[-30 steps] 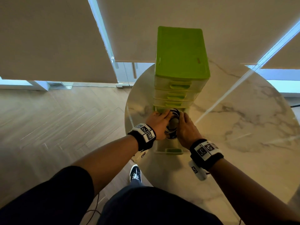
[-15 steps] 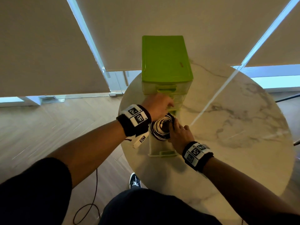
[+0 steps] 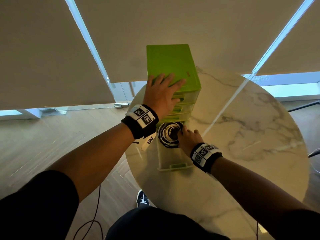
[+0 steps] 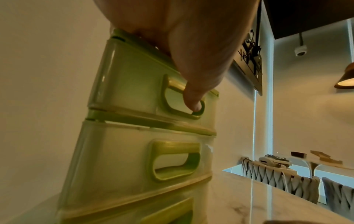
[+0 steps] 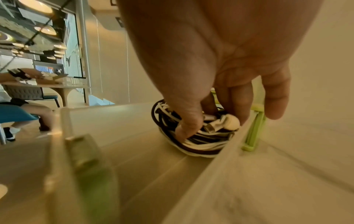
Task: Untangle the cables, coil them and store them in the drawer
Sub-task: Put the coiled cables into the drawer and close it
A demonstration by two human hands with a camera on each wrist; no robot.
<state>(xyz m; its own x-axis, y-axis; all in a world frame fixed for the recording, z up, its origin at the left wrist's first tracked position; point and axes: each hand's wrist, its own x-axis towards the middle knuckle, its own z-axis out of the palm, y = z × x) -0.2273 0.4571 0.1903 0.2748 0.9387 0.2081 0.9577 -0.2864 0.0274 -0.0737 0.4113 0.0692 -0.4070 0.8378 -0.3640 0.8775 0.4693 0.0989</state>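
Observation:
A green drawer unit [image 3: 171, 63] stands on the round marble table [image 3: 242, 135]. Its bottom drawer [image 3: 174, 168] is pulled out toward me. A coil of black and white cables [image 3: 167, 134] lies at the back of that drawer. My right hand [image 3: 187, 140] reaches into the drawer and grips the coil [image 5: 201, 144], thumb on its near side and fingers curled behind it. The little finger hangs outside the drawer wall. My left hand [image 3: 162, 94] lies flat on the unit's top with fingers spread. Its thumb [image 4: 193, 97] touches the top drawer's handle [image 4: 172, 106].
The unit sits near the table's left edge, above wood floor. A thin black cord [image 3: 97, 213] and my shoe [image 3: 142, 199] are on the floor below. Blinds hang behind the unit. Marble extends to the right. Another person [image 5: 17, 109] sits at a far table.
My left hand let go of the coil and rose from the drawer onto the top of the unit. My right hand stayed on the coil, which now lies in the drawer.

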